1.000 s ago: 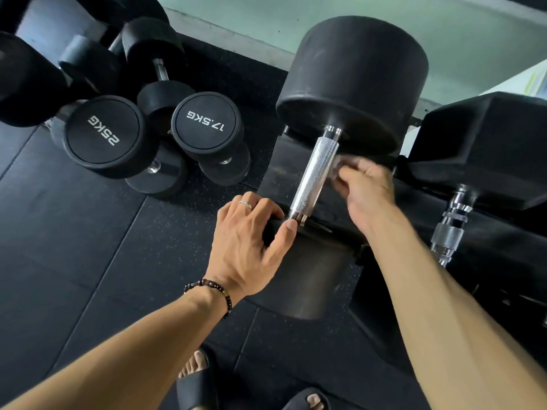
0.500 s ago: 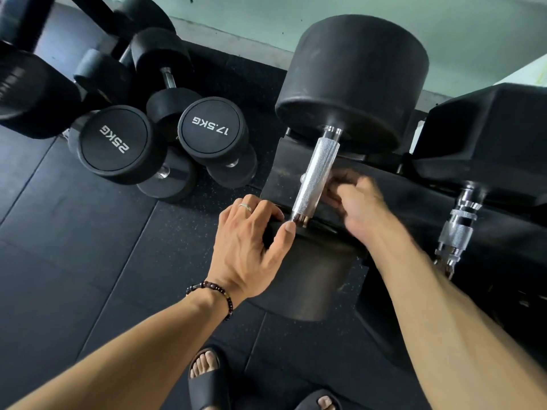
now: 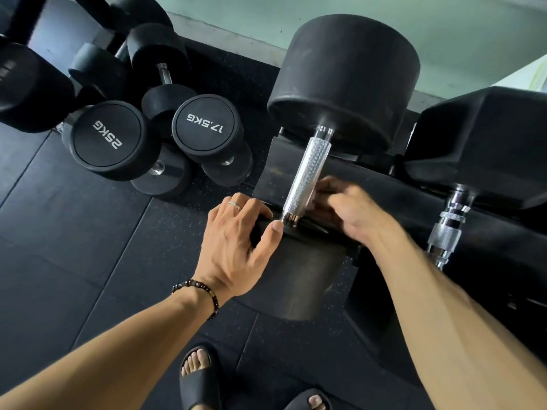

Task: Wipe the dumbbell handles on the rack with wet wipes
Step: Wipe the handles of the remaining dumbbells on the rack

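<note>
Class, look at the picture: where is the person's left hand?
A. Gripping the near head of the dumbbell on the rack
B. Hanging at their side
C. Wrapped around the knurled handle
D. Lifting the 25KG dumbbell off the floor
A: the left hand curls over the near head of the racked dumbbell, beside the knurled handle.

The floor [image 3: 74, 261] is laid in dark rubber tiles, flecked with pale specks and split by thin seams. A pale green wall [image 3: 384, 22] runs along the top, with a lighter skirting strip [image 3: 225, 34] where it meets the floor. Even, soft light falls over the scene, and a bright white patch [image 3: 532, 75] shows at the right edge.
</note>
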Tool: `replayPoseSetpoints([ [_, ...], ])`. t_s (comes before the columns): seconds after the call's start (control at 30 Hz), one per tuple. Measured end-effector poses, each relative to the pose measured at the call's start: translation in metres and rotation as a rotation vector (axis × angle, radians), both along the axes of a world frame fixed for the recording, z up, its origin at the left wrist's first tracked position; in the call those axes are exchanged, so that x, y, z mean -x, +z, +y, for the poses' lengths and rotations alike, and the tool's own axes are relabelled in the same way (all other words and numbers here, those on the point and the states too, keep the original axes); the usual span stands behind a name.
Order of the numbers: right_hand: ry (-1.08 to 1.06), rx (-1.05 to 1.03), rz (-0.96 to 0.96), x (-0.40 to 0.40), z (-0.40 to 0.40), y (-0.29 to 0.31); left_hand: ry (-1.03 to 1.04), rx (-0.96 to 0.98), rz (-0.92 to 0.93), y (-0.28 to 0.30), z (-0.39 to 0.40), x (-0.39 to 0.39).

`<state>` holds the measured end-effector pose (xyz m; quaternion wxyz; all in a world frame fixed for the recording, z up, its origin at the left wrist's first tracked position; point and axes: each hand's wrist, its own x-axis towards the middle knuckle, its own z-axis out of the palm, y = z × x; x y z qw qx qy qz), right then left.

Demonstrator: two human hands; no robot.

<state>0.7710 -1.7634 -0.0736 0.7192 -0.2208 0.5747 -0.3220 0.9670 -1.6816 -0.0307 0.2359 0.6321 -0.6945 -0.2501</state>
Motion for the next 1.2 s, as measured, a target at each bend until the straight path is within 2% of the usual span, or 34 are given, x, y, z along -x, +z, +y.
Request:
replayPoseSetpoints([
  [0.13,-0.426,0.059,-0.147,-0.008,-0.033,0.003,-0.001,0.005,0.007,0.000,0.000,0.000],
  [0.3,-0.195,0.048,-0.071,-0.008,-0.005,-0.001,-0.007,0.009,0.004,-0.002,0.000,0.000],
  [0.43,-0.537,0.016,-0.233,-0.014,-0.034,0.009,-0.008,0.005,0.004,-0.002,0.000,-0.001],
  [0.47,-0.568,-0.011,-0.271,-0.017,-0.034,0.009,-0.008,0.001,0.005,-0.001,0.000,0.000],
  [0.53,-0.481,-0.047,-0.309,-0.017,-0.027,0.006,-0.002,0.000,0.007,0.000,0.000,0.000],
  [0.6,-0.283,-0.053,-0.239,-0.010,-0.013,0.001,0.000,-0.010,0.011,0.000,0.000,-0.001],
  [0.67,-0.070,-0.056,-0.064,-0.001,-0.002,0.002,-0.002,-0.014,0.014,0.000,0.000,0.000],
  [0.73,0.054,-0.018,0.108,0.003,0.008,0.010,-0.001,-0.012,0.017,0.001,0.000,0.000],
  [0.83,-0.013,0.145,0.419,0.008,0.024,0.030,-0.002,-0.009,0.028,0.001,0.000,0.000],
  [0.87,-0.072,0.178,0.462,0.008,0.031,0.041,-0.001,-0.013,0.029,0.001,0.000,-0.001],
  [0.97,-0.199,0.234,0.419,0.000,0.055,0.069,-0.006,-0.028,0.036,0.003,0.000,0.000],
  [1.07,-0.250,0.269,0.517,-0.015,0.073,0.084,-0.066,-0.051,0.050,0.010,-0.003,0.000],
  [1.2,-0.297,0.288,0.528,-0.041,0.086,0.099,-0.229,-0.034,0.252,0.028,-0.026,-0.003],
])
